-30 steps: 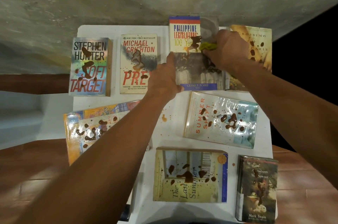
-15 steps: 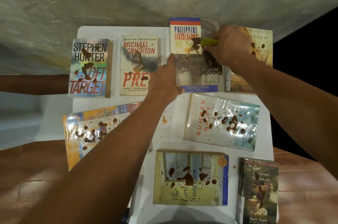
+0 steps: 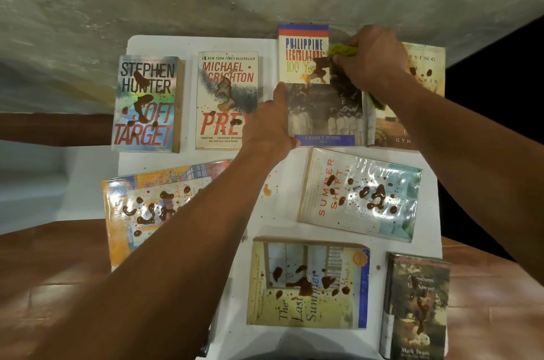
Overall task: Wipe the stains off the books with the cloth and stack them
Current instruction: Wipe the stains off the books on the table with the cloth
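A green cloth [image 3: 343, 50] was gripped in the curled fingers of the right hand [image 3: 369, 58] and pressed on the stained Philippine Legislature book [image 3: 319, 86], which lay at the far right of the white table [image 3: 188, 44]. The book's left edge was steadied by the left hand [image 3: 269, 124], fingers extended. Other stained books were spread around it, among them Prey [image 3: 226, 100] just left and Summer Shift [image 3: 360, 193] nearer.

The right hand [image 3: 371, 57] hides most of the cloth [image 3: 343, 50]; arms cover two book covers.

Dim warm light, glossy cover glare, wide-angle distortion
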Available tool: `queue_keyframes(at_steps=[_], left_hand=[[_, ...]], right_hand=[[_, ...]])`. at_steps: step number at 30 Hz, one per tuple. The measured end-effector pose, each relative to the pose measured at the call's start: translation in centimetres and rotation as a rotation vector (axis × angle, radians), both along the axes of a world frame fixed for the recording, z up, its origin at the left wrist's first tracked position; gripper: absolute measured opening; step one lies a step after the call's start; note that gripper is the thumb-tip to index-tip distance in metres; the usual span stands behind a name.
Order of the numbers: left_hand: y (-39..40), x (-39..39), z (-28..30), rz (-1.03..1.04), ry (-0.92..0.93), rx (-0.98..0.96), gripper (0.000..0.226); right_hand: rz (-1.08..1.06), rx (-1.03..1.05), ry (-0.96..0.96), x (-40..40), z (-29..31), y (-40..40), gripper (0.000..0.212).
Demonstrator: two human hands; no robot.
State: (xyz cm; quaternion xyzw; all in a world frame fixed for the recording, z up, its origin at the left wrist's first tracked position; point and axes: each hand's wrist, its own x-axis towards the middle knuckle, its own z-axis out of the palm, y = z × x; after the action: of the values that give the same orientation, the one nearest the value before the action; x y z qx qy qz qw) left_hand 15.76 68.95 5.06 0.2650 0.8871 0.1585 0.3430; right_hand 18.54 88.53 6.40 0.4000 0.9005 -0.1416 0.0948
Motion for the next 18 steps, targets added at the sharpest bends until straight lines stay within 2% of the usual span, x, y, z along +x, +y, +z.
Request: queue_keyframes(at_steps=[3, 18], left_hand=[[0.0, -0.1, -0.2, -0.002, 0.008, -0.001, 0.099], [0.0, -0.1, -0.3, -0.005, 0.017, 0.013, 0.097]], right_hand=[[0.074, -0.016, -0.034, 0.0, 0.2, 0.3, 0.043], [0.119, -0.089, 0.05, -0.9, -0.7, 1.3, 0.047]])
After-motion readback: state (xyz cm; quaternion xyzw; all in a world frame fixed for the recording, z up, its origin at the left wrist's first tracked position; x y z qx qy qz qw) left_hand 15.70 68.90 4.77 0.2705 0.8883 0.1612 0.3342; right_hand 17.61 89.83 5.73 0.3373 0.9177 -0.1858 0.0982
